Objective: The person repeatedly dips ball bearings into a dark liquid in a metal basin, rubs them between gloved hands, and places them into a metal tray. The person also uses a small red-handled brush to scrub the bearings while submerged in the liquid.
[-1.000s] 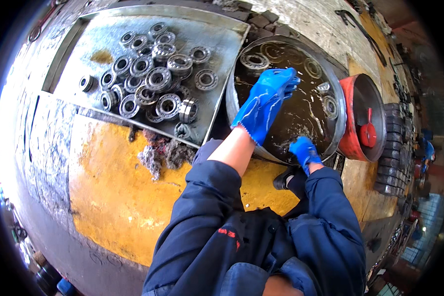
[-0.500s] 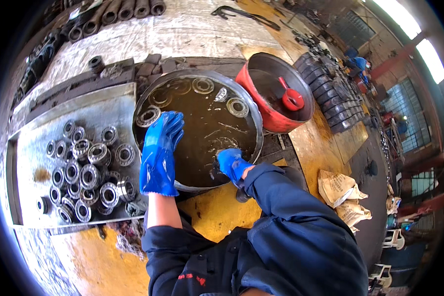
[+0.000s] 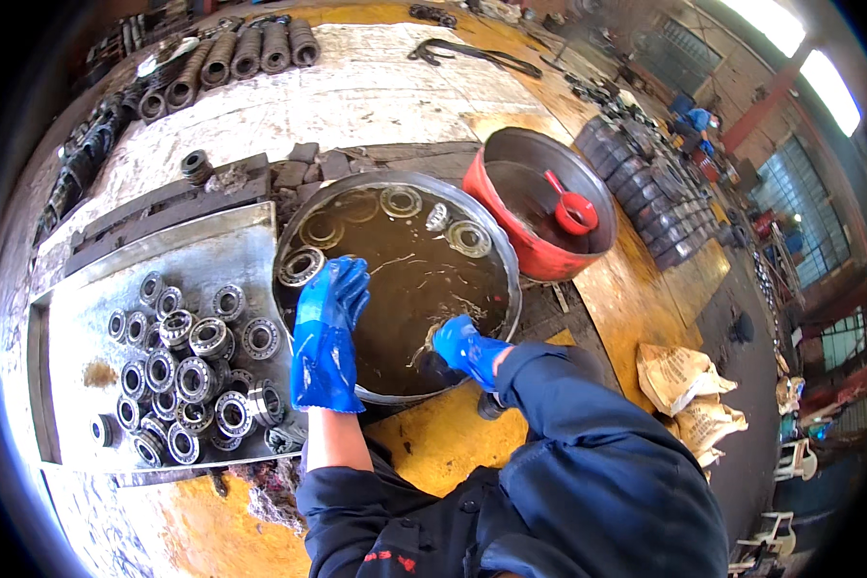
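Observation:
A round metal tub (image 3: 516, 289) of murky brown liquid stands in front of me. My left hand (image 3: 328, 337), in a blue rubber glove, is over the tub's left side, fingers stretched out, beside a bearing ring (image 3: 302, 266). Also blue-gloved, my right hand (image 3: 467, 347) is closed at the liquid near the tub's right front. A brownish, wispy thing shows at its fingers; I cannot make out what it is. Along the tub's far side lie a bearing (image 3: 401, 201), another bearing (image 3: 469, 239) and a small silvery piece (image 3: 437, 217).
To the left, a metal tray (image 3: 226, 241) carries a heap of bearings (image 3: 196, 380). Beyond the tub at right stands a red basin (image 3: 482, 207) with a red ladle (image 3: 575, 212) inside. Paper sacks (image 3: 679, 378) lie at right. A person (image 3: 698, 120) is in the far background.
The whole scene sits lower in the picture as my head has tilted. Both hands keep nearly the same places at the tub. The pale streaks on the liquid have shifted.

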`<state>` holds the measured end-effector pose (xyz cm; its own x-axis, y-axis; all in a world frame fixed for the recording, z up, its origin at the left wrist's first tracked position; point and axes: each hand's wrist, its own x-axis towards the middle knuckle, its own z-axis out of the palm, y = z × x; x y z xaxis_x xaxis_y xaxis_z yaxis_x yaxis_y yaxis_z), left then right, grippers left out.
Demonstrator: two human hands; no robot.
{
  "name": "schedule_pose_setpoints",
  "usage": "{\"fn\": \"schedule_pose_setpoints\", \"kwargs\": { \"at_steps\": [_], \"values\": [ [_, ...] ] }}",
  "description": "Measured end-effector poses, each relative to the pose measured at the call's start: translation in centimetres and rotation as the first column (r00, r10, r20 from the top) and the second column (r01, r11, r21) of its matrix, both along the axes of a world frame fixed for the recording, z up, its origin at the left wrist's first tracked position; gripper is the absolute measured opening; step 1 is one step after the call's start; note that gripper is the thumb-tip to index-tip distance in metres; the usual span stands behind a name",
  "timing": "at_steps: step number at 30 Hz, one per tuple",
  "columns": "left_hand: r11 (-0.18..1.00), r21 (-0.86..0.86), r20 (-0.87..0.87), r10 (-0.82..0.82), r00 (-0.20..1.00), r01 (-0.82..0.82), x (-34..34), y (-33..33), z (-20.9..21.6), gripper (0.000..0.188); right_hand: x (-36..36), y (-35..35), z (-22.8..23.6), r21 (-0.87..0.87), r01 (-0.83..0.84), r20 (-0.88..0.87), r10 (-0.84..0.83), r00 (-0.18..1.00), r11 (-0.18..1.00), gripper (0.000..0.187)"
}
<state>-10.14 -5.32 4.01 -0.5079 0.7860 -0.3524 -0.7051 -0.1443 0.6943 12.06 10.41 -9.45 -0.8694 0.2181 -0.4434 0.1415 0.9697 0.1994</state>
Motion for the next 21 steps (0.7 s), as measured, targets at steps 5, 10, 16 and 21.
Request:
{"fn": "schedule_pose_setpoints", "kwargs": {
  "at_steps": [5,10,16,21],
  "values": [
    [1.0,0.021,0.028,0.002,1.0,-0.003,0.0,0.2,-0.2,0.049,-0.6,-1.0,2.2,0.035,-0.008,0.029,0.007,1.0,0.999,0.012],
    [0.999,0.015,-0.003,-0.033,0.999,0.033,1.0,0.6,1.4,0.046,5.3,3.7,-2.4,-0.464,0.336,-0.166,-0.452,0.876,0.82,0.016],
    [1.0,-0.01,0.022,-0.025,0.999,0.025,1.1,1.0,1.3,0.047,0.8,1.4,-0.1,0.055,-0.305,0.113,0.297,0.948,0.951,0.014],
    [1.0,0.004,0.003,-0.003,1.0,0.003,0.8,0.6,1.0,0.047,1.0,1.0,1.5,-0.085,0.285,-0.015,-0.287,0.958,0.955,0.013]
  ]
}}
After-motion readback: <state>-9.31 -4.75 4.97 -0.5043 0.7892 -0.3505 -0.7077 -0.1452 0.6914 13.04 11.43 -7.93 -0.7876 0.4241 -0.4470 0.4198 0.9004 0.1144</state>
